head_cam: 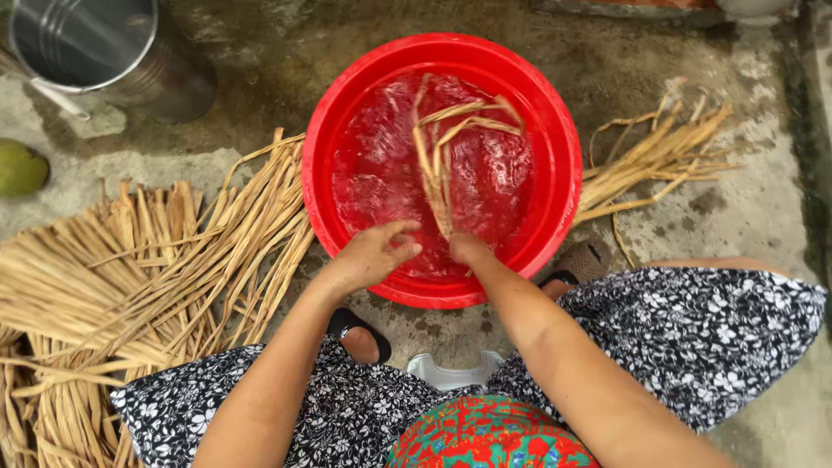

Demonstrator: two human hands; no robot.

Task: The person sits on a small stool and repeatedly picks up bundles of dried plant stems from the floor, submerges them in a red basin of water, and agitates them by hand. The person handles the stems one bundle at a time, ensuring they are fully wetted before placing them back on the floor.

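A round red basin filled with water stands on the concrete in front of me. My right hand is at its near rim, closed around a small bunch of dried straw strips that trail away across the water. My left hand hovers just beside it over the near rim, fingers loosely spread and pointing toward the strips, holding nothing.
A large pile of dried straw strips lies on the ground to the left. A smaller bundle of straw strips lies right of the basin. A metal bucket stands at top left, a green fruit at the left edge.
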